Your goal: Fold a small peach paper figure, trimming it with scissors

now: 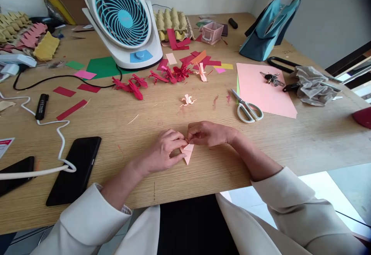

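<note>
Between my hands, close to the table's near edge, lies a small piece of folded pale pink paper (188, 156) with a pointed lower end. My left hand (166, 148) grips its left side, thumb low on the paper and fingers near its top. Bent over the top edge, my right hand (207, 133) pinches the paper with thumb and forefinger. The fingers hide the paper's upper part. Just beyond them stands a pale pink origami figure with thin legs (188, 100). Farther back are several red folded figures (133, 86) and another pale pink one (201, 72).
Scissors (246, 110) lie partly on pink paper sheets (265, 88) at right, with keys (272, 79) on top. A fan (124, 19) stands at the back. Left are a black phone (74, 171) and a white cable (60, 139). Red paper strips (72, 110) are scattered about.
</note>
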Tool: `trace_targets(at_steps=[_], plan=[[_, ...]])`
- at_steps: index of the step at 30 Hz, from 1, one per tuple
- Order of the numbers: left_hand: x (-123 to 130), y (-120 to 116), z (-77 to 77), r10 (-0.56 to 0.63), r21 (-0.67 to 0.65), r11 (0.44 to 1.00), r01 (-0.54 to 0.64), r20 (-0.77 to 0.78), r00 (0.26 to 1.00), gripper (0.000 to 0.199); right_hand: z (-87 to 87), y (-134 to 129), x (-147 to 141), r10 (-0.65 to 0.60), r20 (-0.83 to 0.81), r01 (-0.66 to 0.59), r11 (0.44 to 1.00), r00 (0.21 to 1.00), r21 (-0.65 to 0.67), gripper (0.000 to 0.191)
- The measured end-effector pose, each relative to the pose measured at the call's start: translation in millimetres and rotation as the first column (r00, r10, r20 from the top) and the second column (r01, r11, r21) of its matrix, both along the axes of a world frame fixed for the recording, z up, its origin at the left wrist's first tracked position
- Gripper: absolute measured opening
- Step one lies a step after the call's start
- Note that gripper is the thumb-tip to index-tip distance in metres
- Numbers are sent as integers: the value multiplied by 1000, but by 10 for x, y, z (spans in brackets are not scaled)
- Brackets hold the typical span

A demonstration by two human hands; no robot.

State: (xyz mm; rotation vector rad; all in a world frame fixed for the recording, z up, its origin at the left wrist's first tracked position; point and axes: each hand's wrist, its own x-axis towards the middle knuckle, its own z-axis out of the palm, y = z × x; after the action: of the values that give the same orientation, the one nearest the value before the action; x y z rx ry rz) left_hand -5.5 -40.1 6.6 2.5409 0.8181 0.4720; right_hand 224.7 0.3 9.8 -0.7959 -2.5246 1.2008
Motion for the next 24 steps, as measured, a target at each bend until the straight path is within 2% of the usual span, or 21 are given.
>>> trace_targets(at_steps=[3, 6, 11, 15, 20, 24], plan=[[36, -12, -91, 36, 37, 999, -38, 40, 999, 11, 77, 43, -13, 38, 72, -34, 998, 997, -55, 11], [36, 2, -174, 50, 32, 998, -52, 75, 996, 17, 162, 96, -58, 114, 197, -100, 992, 974, -82, 15], [4, 21, -221, 59, 25, 998, -61, 76, 995, 22, 237, 154, -158, 156, 350, -116, 985, 924, -131, 20], [-3, 18, -192, 58, 39, 997, -60, 46, 997, 20, 219, 149, -207, 146, 394, -102, 986, 908, -130, 9], [6, 24, -178, 34, 85, 996, -35, 13, 999, 21, 167, 119, -155, 95, 379, -90, 995, 921, -30, 16], [37, 29, -202, 62, 91, 994, -63, 17, 998, 19, 195, 113, -49, 56, 376, -55, 998, 925, -15, 9]])
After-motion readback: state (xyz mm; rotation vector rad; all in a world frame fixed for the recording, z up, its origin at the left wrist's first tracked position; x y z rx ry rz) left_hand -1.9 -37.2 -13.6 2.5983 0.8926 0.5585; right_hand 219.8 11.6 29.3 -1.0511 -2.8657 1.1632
